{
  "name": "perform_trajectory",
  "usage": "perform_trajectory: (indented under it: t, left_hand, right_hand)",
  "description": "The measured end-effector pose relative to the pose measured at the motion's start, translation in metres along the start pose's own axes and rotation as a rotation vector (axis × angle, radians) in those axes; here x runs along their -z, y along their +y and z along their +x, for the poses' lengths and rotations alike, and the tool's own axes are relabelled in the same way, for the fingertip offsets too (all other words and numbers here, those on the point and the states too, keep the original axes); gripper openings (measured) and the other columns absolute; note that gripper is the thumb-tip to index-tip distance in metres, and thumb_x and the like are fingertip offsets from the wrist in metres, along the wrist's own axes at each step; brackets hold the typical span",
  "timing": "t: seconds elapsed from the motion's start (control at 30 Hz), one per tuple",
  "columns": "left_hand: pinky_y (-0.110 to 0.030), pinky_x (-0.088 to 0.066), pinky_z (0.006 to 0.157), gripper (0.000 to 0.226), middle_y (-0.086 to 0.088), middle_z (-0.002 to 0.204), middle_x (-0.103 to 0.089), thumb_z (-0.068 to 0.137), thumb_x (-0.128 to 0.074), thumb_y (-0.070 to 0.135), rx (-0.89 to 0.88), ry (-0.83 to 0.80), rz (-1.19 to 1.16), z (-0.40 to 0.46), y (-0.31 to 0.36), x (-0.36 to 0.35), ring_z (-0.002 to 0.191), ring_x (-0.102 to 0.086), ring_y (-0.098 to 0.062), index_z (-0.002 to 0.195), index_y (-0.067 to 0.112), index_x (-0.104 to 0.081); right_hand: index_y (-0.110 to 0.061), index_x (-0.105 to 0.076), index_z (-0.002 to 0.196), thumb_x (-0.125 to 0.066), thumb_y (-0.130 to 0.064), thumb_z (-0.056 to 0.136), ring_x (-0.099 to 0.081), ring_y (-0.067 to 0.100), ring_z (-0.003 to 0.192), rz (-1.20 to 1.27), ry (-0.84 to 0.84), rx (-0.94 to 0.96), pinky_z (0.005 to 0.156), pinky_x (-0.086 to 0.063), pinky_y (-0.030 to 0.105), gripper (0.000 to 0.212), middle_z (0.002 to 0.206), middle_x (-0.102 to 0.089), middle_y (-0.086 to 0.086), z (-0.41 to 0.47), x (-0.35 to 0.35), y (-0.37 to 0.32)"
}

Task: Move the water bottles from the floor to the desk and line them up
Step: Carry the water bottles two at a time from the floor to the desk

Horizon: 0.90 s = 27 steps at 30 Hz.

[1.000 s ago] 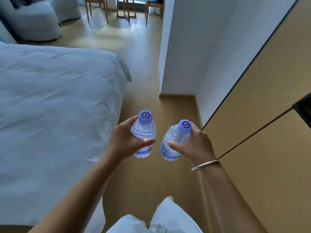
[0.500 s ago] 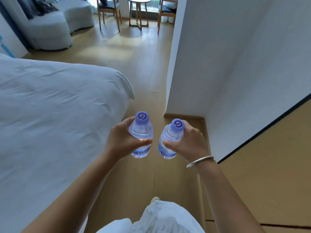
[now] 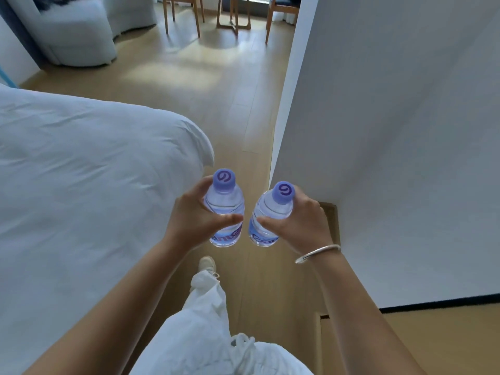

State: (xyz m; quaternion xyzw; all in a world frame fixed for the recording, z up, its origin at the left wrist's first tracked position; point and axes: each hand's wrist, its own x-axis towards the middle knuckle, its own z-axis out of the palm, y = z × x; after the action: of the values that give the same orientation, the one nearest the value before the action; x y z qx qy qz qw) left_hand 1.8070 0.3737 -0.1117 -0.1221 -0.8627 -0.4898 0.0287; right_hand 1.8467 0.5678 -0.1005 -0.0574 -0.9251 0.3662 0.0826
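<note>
while held upright, clear bottles (image 3: pixel 226 209) show purple caps (image 3: pixel 223 179).

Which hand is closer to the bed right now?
Left. The left hand, gripping one water bottle, is beside the bed edge. The right hand, gripping the other bottle, is farther off, toward the white wall.

Both bottles (image 3: pixel 225 209) (image 3: pixel 267 217) are clear with lilac caps (image 3: pixel 223 180) bearing a purple swirl and purple lettering low down. Left of them the bed (image 3: pixel 89 185) is white; right, the wall (image 3: pixel 392 131) pale grey. Floor (image 3: pixel 216 85) light wood. Bracelet (image 3: pixel 317 253) silver, trousers (image 3: pixel 200 331) white.
</note>
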Motion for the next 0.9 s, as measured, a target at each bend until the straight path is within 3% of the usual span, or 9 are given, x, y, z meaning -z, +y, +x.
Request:
perform_trajectory:
  t: [0.1,0.23,0.33,0.4,0.53,0.7,0.8,0.9]
  left_hand:
    - [-0.028,-0.055,0.077,0.074,0.016,0.094,-0.066,0.048,-0.071,0.064,-0.018,0.005,0.026,0.047,-0.012,-0.003,0.086,-0.065,-0.010,0.112,0.029,-0.060]
    - [-0.030,-0.056,0.077,0.069,0.017,0.093,-0.065,0.048,-0.070,0.063,-0.028,0.020,0.018,0.127,-0.030,-0.002,0.087,-0.065,-0.010,0.109,0.031,-0.060]
    - [-0.021,-0.052,0.075,0.073,0.020,0.091,-0.064,0.047,-0.070,0.062,-0.063,0.004,0.032,0.197,-0.041,0.006,0.084,-0.063,-0.007,0.111,0.029,-0.061]
    - [-0.022,-0.052,0.076,0.076,0.021,0.094,-0.062,0.048,-0.070,0.062,-0.085,-0.019,0.044,0.245,-0.047,0.014,0.085,-0.062,-0.006,0.115,0.028,-0.059]
    - [-0.016,-0.049,0.073,0.076,0.018,0.094,-0.060,0.048,-0.068,0.062,-0.112,-0.023,0.043,0.331,-0.058,0.029,0.084,-0.060,-0.007,0.114,0.025,-0.059]
    - [-0.018,-0.048,0.072,0.069,0.016,0.091,-0.060,0.050,-0.077,0.049,-0.088,-0.025,0.051,0.412,-0.078,0.036,0.082,-0.060,-0.009,0.112,0.025,-0.059]
    - [-0.022,-0.051,0.074,0.070,0.020,0.091,-0.061,0.047,-0.072,0.060,-0.060,-0.023,0.020,0.451,-0.093,0.036,0.083,-0.061,-0.005,0.109,0.032,-0.056]
    - [-0.021,-0.051,0.074,0.070,0.019,0.093,-0.061,0.047,-0.076,0.056,-0.028,-0.031,0.011,0.499,-0.109,0.032,0.084,-0.062,-0.007,0.110,0.032,-0.057]
  right_hand:
    - [-0.018,-0.060,0.106,-0.079,-0.040,0.067,-0.060,0.014,0.078,-0.008,-0.027,0.010,0.075,-0.056,0.031,0.048,0.092,-0.067,-0.001,0.046,-0.009,0.004]
    - [-0.018,-0.061,0.106,-0.078,-0.039,0.068,-0.058,0.012,0.075,-0.024,-0.033,0.001,0.071,-0.050,0.023,0.047,0.090,-0.067,-0.002,0.124,-0.027,0.005]
    - [-0.020,-0.061,0.104,-0.077,-0.041,0.067,-0.061,0.015,0.076,-0.051,-0.030,-0.019,0.072,-0.052,0.028,0.046,0.088,-0.067,-0.002,0.192,-0.041,0.000]
    - [-0.022,-0.061,0.102,-0.075,-0.042,0.066,-0.062,0.018,0.078,-0.068,-0.028,-0.049,0.073,-0.051,0.030,0.044,0.087,-0.067,-0.004,0.238,-0.049,-0.004]
    - [-0.024,-0.061,0.103,-0.075,-0.038,0.067,-0.055,0.014,0.077,-0.067,0.008,-0.096,0.070,-0.039,0.022,0.041,0.086,-0.063,-0.007,0.318,-0.055,-0.019]
    - [-0.021,-0.058,0.103,-0.078,-0.032,0.068,-0.050,0.013,0.076,-0.056,0.022,-0.083,0.070,-0.036,0.020,0.042,0.083,-0.054,-0.009,0.399,-0.065,-0.029]
    - [-0.021,-0.059,0.101,-0.078,-0.030,0.066,-0.053,0.015,0.076,-0.050,0.011,-0.095,0.070,-0.039,0.022,0.041,0.082,-0.056,-0.008,0.445,-0.071,-0.029]
    - [-0.021,-0.060,0.099,-0.078,-0.031,0.064,-0.059,0.020,0.078,-0.051,-0.011,-0.084,0.072,-0.047,0.027,0.040,0.082,-0.060,-0.005,0.500,-0.084,-0.024]
